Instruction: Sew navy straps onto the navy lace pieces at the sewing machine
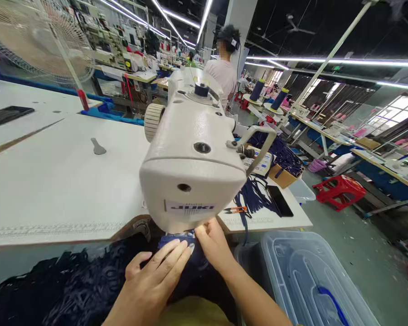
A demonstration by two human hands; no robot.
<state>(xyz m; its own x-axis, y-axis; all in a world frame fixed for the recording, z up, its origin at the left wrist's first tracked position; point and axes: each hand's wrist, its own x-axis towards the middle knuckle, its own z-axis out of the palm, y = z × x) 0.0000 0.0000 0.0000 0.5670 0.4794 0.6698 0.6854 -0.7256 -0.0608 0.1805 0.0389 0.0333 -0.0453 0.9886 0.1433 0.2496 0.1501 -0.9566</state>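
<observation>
A: While feeding the blue cloth (175, 238) under the sewing machine (190, 149), how to keep the line straight?

B: Judging from here: press lightly, steer slowly, never drag. Better to guide from both sides, flat and even, with no tugging against the feed.

A: And the cloth, where exactly?

B: At the near edge of the worktop (61, 181), right under the front of the machine, at twelve o'clock from both hands. Trailing toward six o'clock beneath the wrists.

A: Left hand (156, 271)?

B: Grip spread flat, fingers long and side by side, palm down on the cloth, fingertips aimed at one o'clock. Pinching nothing, only pressing.

A: Right hand (213, 242)?

B: At three o'clock of the left, fingertips tucked under the machine head, touching the cloth edge. Pinching or merely pressing: not possible to tell, hidden by the casing.

A: Anything to mind nearby?

B: Orange snips (236, 209) at one o'clock of the right hand, on the worktop, just beside blue strips (255, 194). Black phone (280, 200) beyond, at two o'clock. Heap of dark pieces (54, 290) at nine o'clock of the left hand. Clear plastic bin (285, 253) at four o'clock. Wise to hold fingertips back from the needle, unseen here.
</observation>
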